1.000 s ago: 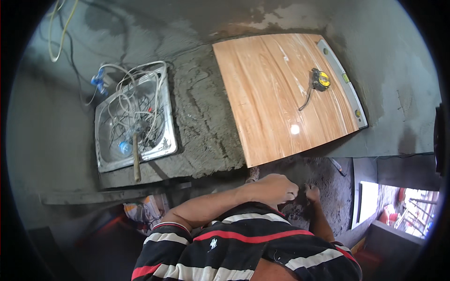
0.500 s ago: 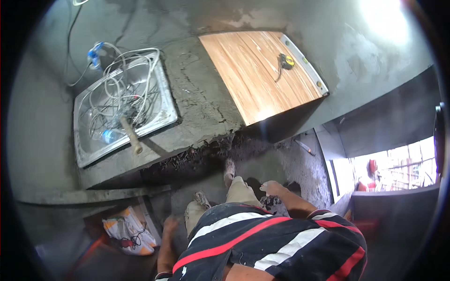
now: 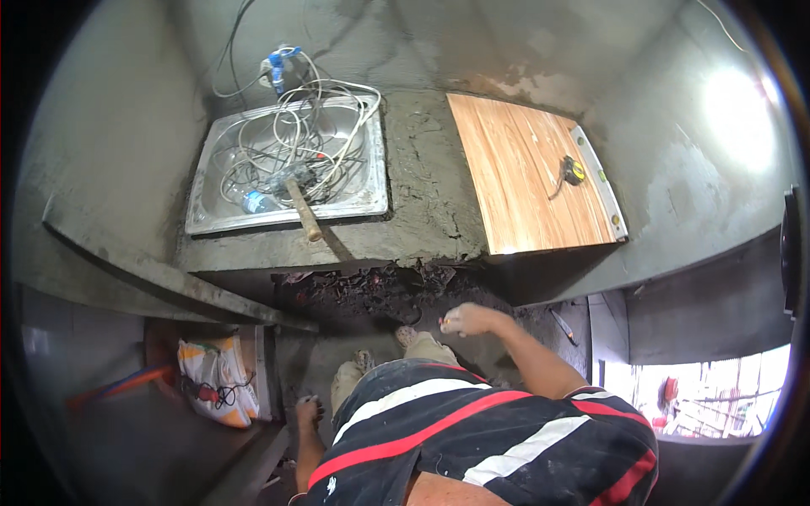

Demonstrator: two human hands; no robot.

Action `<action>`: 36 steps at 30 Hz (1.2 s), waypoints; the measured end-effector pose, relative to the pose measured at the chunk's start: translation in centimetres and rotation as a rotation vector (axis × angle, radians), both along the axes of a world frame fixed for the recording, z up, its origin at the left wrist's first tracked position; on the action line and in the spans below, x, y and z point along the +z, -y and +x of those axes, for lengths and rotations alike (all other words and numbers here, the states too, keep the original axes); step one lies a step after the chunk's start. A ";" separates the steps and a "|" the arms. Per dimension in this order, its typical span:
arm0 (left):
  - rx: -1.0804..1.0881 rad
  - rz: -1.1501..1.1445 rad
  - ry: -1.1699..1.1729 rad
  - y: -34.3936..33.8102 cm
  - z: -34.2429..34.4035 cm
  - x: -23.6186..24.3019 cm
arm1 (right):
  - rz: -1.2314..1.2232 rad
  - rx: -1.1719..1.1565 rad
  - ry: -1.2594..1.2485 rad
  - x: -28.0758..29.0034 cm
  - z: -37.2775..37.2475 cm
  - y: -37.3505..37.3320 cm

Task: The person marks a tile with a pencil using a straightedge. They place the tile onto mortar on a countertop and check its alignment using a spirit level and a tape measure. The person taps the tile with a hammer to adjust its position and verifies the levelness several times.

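My right hand (image 3: pixel 464 320) is out in front of my body below the counter's front edge, fingers closed on a small red and yellow item too small to name. My left hand (image 3: pixel 309 409) hangs low at my left side; its fingers are small and dark, and whether they grip anything is unclear. On the rough cement counter (image 3: pixel 426 194), a steel sink (image 3: pixel 202 202) holds tangled cables, a plastic bottle (image 3: pixel 256 201) and a wooden-handled tool (image 3: pixel 304 211). A wood-pattern board (image 3: pixel 515 194) at the right carries a tape measure (image 3: pixel 572 171) and a spirit level (image 3: pixel 616 215).
A blue valve (image 3: pixel 277 72) is on the back wall. A cement ledge (image 3: pixel 135 261) runs along the left. White sacks (image 3: pixel 211 367) lie at lower left. Rubble (image 3: pixel 371 287) lies under the counter, and a bright opening (image 3: pixel 709 388) shows at lower right.
My left arm has left its place across my body for my left side. My right hand has come up and leftward. The view has shifted, showing more of the left ledge.
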State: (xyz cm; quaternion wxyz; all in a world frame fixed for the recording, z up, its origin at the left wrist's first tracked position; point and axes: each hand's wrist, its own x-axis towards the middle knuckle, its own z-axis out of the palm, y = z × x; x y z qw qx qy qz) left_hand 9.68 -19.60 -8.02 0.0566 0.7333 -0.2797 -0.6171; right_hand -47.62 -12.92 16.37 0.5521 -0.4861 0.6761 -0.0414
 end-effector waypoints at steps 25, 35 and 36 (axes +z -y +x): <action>-0.212 -0.041 0.126 -4.5 -5.5 5.8 | -0.714 -0.558 -1.175 4.3 -27.5 7.7; -0.347 -0.062 0.047 1.1 -7.8 5.8 | -1.229 -0.730 -1.007 7.1 -24.1 6.3; -0.411 -0.079 0.040 2.4 -7.8 5.3 | -1.272 -0.774 -0.970 8.2 -22.3 6.0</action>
